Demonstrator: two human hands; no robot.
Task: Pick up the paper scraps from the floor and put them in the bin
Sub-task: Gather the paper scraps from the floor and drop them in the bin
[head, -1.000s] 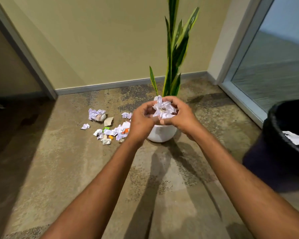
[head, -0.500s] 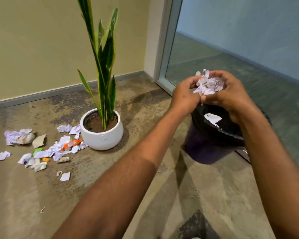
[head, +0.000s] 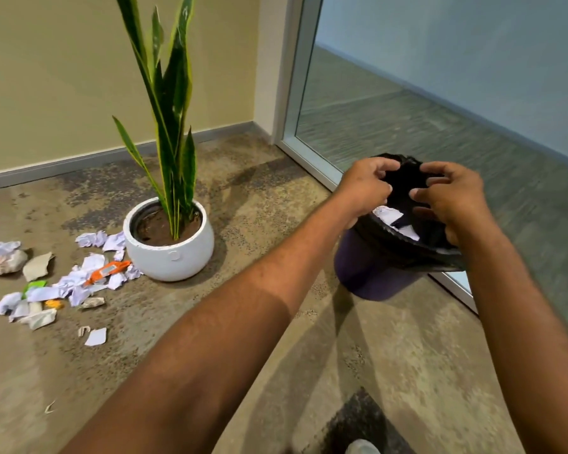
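A dark purple bin (head: 371, 273) with a black liner stands by the glass partition at the right. White paper scraps (head: 394, 217) lie inside it. My left hand (head: 364, 188) and my right hand (head: 453, 198) hover over the bin's mouth, a gap between them, fingers loosely curled and holding nothing. Several crumpled paper scraps (head: 79, 283) lie scattered on the floor at the left, with an orange wrapper (head: 109, 271) among them and a bigger crumpled wad (head: 0, 257) at the far left.
A white pot (head: 171, 257) with a tall green snake plant stands between the scraps and the bin. A glass partition (head: 407, 93) with a metal frame runs behind the bin. A shoe tip (head: 361, 447) shows at the bottom edge.
Both hands carried a bunch of paper from above the plant rightward to the bin and have let it go; the hands now hold nothing and have parted over the bin.
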